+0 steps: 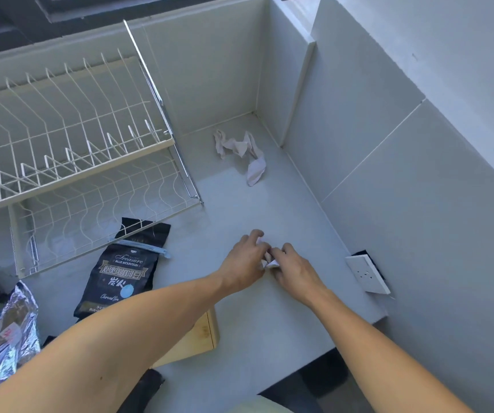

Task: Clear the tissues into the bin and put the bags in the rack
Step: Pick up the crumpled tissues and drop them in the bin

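Both hands, left hand (244, 259) and right hand (292, 268), pinch one small tissue (269, 260) on the counter (269, 317); loose fingers may drop it.

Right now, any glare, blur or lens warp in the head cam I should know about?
Head view: wide-angle warp bends the dish rack and wall tiles near the edges; glare on the foil bag; even daylight, soft shadows; coffee bag print sharp, no motion blur on either hand; small tissue between them is washed out.
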